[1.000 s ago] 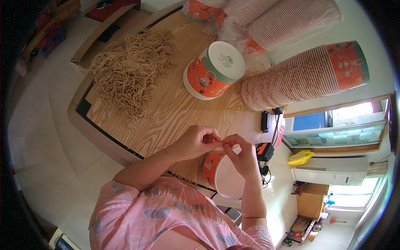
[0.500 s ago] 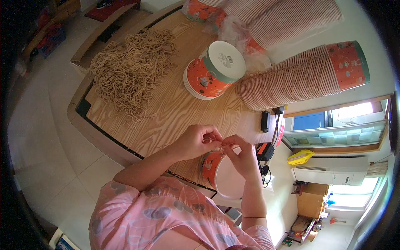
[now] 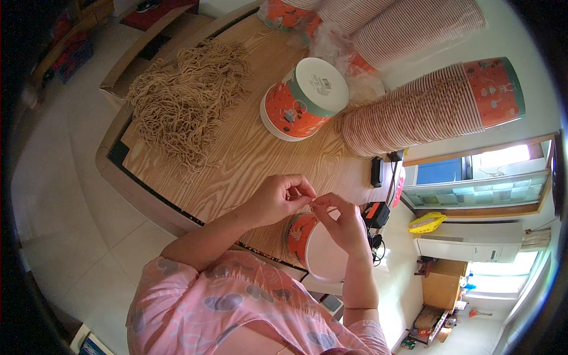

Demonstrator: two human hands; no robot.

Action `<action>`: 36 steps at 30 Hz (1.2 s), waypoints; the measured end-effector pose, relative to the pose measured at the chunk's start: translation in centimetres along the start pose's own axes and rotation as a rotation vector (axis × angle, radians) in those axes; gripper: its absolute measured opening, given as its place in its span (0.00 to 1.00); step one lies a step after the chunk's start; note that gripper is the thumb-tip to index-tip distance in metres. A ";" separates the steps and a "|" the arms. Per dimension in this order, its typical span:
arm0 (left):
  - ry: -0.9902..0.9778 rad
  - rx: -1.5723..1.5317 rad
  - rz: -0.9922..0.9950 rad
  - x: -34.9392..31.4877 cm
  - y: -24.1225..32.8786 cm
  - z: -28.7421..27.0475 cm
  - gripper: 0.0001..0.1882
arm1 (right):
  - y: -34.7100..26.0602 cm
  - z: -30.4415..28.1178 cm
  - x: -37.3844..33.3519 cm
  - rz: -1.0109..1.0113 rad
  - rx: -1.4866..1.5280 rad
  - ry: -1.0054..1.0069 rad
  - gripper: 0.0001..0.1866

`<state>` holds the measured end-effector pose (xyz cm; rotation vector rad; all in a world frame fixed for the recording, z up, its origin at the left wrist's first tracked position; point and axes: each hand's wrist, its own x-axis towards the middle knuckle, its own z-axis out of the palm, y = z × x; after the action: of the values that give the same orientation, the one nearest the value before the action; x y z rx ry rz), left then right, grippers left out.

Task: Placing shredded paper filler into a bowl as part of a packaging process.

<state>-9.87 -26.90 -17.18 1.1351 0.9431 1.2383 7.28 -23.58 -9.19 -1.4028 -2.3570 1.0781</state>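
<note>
My left hand (image 3: 284, 194) and my right hand (image 3: 343, 223) meet fingertip to fingertip over the near edge of the table. Each is closed in a pinch on a thin, pale string (image 3: 312, 202), mostly hidden by the fingers. Just below them is an orange paper bucket (image 3: 300, 236) with a white round face, partly covered by my right hand and forearm. A loose heap of tan string (image 3: 186, 100) lies on the left of the table. Beyond my hands a stack of orange and green paper buckets (image 3: 293, 112) stands upside down.
A long stack of nested buckets (image 3: 414, 106) lies at the right, with tan string along it. More stacks in clear plastic (image 3: 414, 29) lie at the back. A black power adapter (image 3: 376, 214) and cables sit right of my hands. The wood-grain table (image 3: 236, 160) has a dark edge strip.
Both hands have shifted very slightly, the right one a little to the left, still pinching together. The buckets and the string heap stay where they were.
</note>
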 end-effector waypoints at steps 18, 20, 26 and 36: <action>-0.019 0.132 0.052 -0.1 0.3 0.4 0.08 | -0.6 -0.1 -0.1 0.004 -0.086 -0.003 0.09; -0.005 0.144 0.075 0.0 0.1 0.4 0.07 | -0.4 0.1 -0.1 0.014 -0.030 0.032 0.08; 0.002 0.125 0.027 -0.1 -0.3 0.2 0.06 | -0.7 0.0 0.0 0.022 -0.011 0.031 0.05; 0.024 0.099 0.041 -0.2 -0.6 0.1 0.05 | -0.1 0.1 0.0 0.042 0.032 0.051 0.06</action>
<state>-9.68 -27.06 -17.73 1.2253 1.0131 1.2513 7.14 -23.63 -9.16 -1.4570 -2.2747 1.0720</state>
